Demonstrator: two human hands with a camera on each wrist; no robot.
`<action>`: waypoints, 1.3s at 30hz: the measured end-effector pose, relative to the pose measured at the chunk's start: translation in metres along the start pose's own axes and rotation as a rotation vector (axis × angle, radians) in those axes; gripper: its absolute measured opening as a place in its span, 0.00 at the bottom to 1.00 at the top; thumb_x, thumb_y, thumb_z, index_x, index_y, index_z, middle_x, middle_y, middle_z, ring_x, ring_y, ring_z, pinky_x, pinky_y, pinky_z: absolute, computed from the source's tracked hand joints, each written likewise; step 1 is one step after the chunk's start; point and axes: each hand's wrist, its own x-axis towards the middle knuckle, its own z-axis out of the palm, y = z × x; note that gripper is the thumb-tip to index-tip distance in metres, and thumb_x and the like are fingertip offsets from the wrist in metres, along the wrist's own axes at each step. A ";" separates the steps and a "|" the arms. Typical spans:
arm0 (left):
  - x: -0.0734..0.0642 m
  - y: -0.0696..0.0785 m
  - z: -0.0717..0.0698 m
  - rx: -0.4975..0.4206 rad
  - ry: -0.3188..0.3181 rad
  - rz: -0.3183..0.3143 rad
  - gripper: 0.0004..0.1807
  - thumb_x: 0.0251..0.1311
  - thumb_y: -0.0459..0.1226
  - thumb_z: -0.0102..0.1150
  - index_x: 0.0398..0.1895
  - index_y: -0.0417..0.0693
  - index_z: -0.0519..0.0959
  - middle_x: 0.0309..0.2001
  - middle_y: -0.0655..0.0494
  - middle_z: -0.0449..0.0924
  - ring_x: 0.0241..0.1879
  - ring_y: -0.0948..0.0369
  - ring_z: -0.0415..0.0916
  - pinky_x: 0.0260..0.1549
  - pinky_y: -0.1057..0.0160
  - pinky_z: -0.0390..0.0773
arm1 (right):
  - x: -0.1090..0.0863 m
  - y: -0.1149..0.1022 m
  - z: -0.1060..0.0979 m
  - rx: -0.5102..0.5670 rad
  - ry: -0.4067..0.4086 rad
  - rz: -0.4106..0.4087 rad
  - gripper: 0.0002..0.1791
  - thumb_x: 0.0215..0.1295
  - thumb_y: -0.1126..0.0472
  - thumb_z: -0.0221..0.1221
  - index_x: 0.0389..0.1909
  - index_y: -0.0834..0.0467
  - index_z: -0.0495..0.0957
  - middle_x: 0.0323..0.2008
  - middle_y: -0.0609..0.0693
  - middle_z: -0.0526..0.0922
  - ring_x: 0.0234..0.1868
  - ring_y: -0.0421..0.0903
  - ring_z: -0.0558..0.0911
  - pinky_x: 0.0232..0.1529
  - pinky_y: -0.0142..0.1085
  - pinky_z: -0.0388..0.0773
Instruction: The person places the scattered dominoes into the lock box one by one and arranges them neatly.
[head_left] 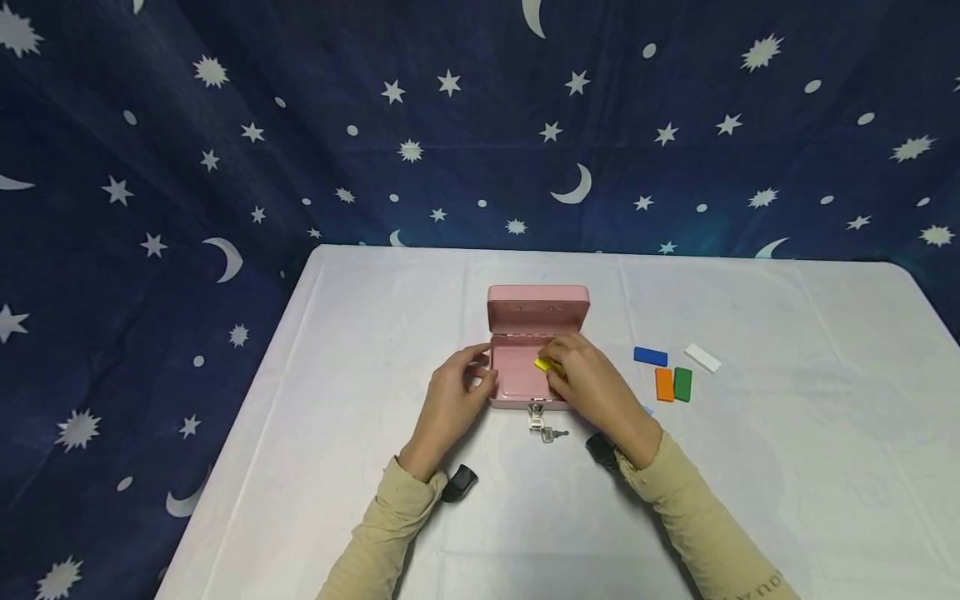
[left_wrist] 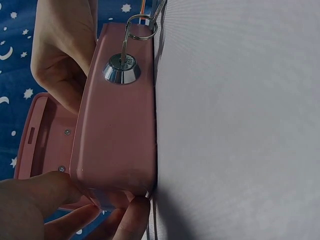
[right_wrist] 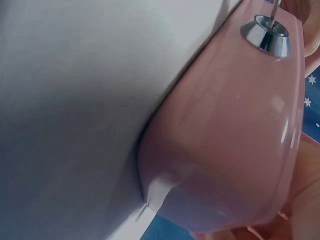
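Observation:
A pink metal cash box [head_left: 517, 379] stands on the table with its lid [head_left: 538, 309] raised. My left hand [head_left: 459, 385] holds the box at its left side, with the thumb at the rim and the fingers against the outer wall, as the left wrist view shows. Inside the box, my right hand [head_left: 588, 379] pinches a yellow block [head_left: 542, 364], which the fingers partly cover. A key sits in the round lock [left_wrist: 122, 70] on the front wall, and a second key [head_left: 553, 434] hangs from its ring [left_wrist: 142, 28].
Right of the box lie a blue block [head_left: 650, 357], a white block [head_left: 702, 358], an orange block [head_left: 664, 385] and a green block [head_left: 682, 384]. Something light blue [head_left: 648, 409] shows partly behind my right wrist. A dark starry curtain [head_left: 480, 108] hangs behind the white table [head_left: 810, 467].

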 end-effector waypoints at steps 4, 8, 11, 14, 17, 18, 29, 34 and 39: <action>-0.001 0.000 0.000 -0.002 0.007 0.006 0.23 0.62 0.32 0.64 0.61 0.41 0.77 0.48 0.49 0.84 0.40 0.60 0.84 0.36 0.63 0.81 | -0.001 0.001 -0.003 0.010 -0.002 -0.004 0.12 0.60 0.69 0.65 0.45 0.67 0.83 0.46 0.59 0.83 0.49 0.54 0.79 0.54 0.47 0.79; -0.001 -0.001 0.001 -0.008 0.007 0.006 0.23 0.62 0.33 0.64 0.61 0.42 0.77 0.47 0.49 0.84 0.40 0.60 0.84 0.37 0.62 0.81 | -0.002 0.003 -0.006 0.029 0.003 -0.006 0.12 0.60 0.68 0.66 0.45 0.66 0.84 0.47 0.57 0.83 0.50 0.53 0.79 0.56 0.47 0.78; -0.001 -0.002 0.001 -0.011 -0.003 0.005 0.23 0.62 0.33 0.65 0.61 0.42 0.77 0.47 0.49 0.84 0.40 0.60 0.84 0.37 0.63 0.81 | -0.004 0.005 -0.008 0.033 0.010 -0.012 0.12 0.60 0.67 0.67 0.45 0.65 0.84 0.47 0.57 0.83 0.52 0.53 0.79 0.58 0.47 0.78; -0.001 -0.002 0.001 -0.014 -0.003 0.004 0.23 0.61 0.33 0.65 0.61 0.41 0.77 0.47 0.49 0.84 0.40 0.59 0.84 0.37 0.63 0.81 | -0.005 0.007 -0.010 0.035 0.021 -0.026 0.12 0.60 0.67 0.66 0.46 0.65 0.84 0.46 0.56 0.83 0.51 0.53 0.79 0.57 0.48 0.78; 0.000 -0.001 0.000 -0.013 0.001 0.003 0.23 0.61 0.33 0.65 0.61 0.41 0.77 0.47 0.49 0.84 0.40 0.59 0.84 0.37 0.63 0.81 | -0.006 0.007 -0.012 0.043 0.027 -0.036 0.13 0.60 0.68 0.66 0.46 0.65 0.84 0.45 0.56 0.83 0.49 0.53 0.79 0.56 0.47 0.78; 0.000 -0.001 0.000 -0.008 0.000 0.003 0.23 0.61 0.33 0.65 0.60 0.42 0.77 0.47 0.49 0.84 0.40 0.59 0.84 0.37 0.63 0.81 | -0.006 0.007 -0.013 0.046 0.029 -0.038 0.13 0.60 0.68 0.66 0.46 0.65 0.84 0.45 0.55 0.83 0.49 0.52 0.79 0.56 0.47 0.78; -0.001 -0.002 -0.001 -0.004 0.001 0.006 0.23 0.61 0.32 0.65 0.60 0.41 0.77 0.47 0.49 0.84 0.40 0.59 0.84 0.36 0.65 0.81 | -0.010 0.008 -0.018 0.027 0.044 -0.054 0.13 0.59 0.67 0.67 0.46 0.64 0.84 0.45 0.54 0.84 0.48 0.52 0.78 0.54 0.47 0.79; -0.001 -0.001 -0.001 -0.009 0.000 0.009 0.23 0.61 0.32 0.65 0.60 0.41 0.77 0.47 0.49 0.84 0.40 0.60 0.84 0.37 0.65 0.81 | -0.010 0.010 -0.023 0.011 0.041 -0.037 0.14 0.60 0.66 0.67 0.47 0.64 0.84 0.47 0.56 0.83 0.50 0.53 0.79 0.55 0.49 0.79; -0.001 -0.001 -0.001 -0.020 -0.004 0.015 0.23 0.61 0.32 0.65 0.60 0.41 0.77 0.47 0.49 0.84 0.40 0.60 0.84 0.36 0.66 0.80 | -0.012 0.015 -0.028 0.009 0.057 -0.050 0.14 0.60 0.66 0.67 0.46 0.65 0.84 0.46 0.56 0.84 0.50 0.53 0.79 0.54 0.49 0.78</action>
